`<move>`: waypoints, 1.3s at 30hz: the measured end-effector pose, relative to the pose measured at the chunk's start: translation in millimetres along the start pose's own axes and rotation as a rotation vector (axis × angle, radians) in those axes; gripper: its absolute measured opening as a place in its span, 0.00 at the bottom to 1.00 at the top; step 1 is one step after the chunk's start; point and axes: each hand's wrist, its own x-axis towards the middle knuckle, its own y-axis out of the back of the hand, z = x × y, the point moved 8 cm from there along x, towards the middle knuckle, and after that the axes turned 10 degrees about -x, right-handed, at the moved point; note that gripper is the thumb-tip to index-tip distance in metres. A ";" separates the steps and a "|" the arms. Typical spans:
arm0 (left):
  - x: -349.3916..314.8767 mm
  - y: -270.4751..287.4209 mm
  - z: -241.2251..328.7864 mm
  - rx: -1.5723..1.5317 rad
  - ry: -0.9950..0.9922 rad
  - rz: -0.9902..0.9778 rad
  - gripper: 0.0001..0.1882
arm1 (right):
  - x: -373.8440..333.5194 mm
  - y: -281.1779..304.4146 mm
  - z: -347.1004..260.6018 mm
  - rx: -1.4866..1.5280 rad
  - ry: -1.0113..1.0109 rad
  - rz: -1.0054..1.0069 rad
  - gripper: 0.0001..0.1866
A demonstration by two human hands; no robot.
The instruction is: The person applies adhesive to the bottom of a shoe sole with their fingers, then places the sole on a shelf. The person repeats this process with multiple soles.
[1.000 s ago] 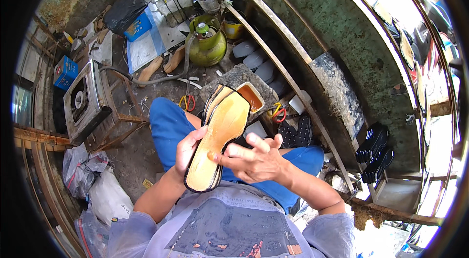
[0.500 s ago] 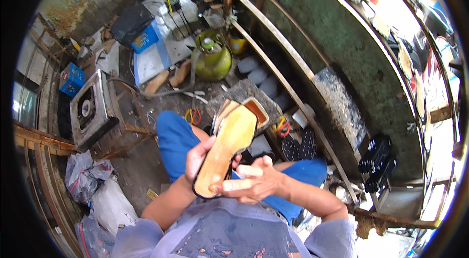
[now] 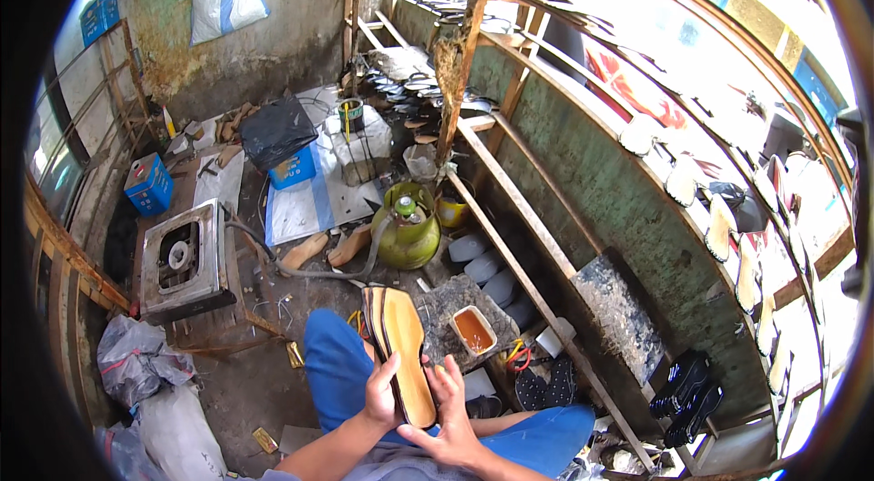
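Observation:
In my left hand (image 3: 382, 392) is a small stack of tan shoe soles (image 3: 410, 370) with dark edges, tilted upright over my lap. My left fingers and thumb grip it along its left side. Beside the lower right edge is my right hand (image 3: 452, 413), its fingers spread and thumb stretched out near the heel end. Whether the right fingertips touch the edge is hard to tell. Just beyond the soles, a shallow tub of orange-brown liquid (image 3: 474, 332) stands on a stained slab (image 3: 443, 310).
A green gas cylinder (image 3: 407, 231) stands ahead, its hose running to a metal stove (image 3: 182, 258) at left. Dark soles (image 3: 492, 272) lie under the wooden rack (image 3: 533, 231) on the right. Scissors with red handles (image 3: 519, 356) and dotted dark pieces (image 3: 546, 385) lie near my right knee.
The view has tilted up, showing more of the room. My right hand has shifted from the heel's face to beside the right edge, fingers spreading. The left keeps its grip.

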 end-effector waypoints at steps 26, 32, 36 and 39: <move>68.8 122.6 8.7 -0.086 0.255 -0.076 0.31 | 367.0 310.8 -113.3 -0.939 -0.064 0.768 0.42; 66.4 115.0 15.7 -0.071 0.202 -0.048 0.32 | 403.0 374.1 -69.9 -0.999 -0.472 0.801 0.51; 60.6 110.4 16.6 -0.063 0.199 -0.047 0.33 | 407.4 378.6 -58.2 -1.153 -0.418 0.760 0.59; 59.1 104.3 15.5 -0.061 0.238 -0.027 0.32 | 402.0 371.0 -62.7 -1.278 -0.379 0.710 0.64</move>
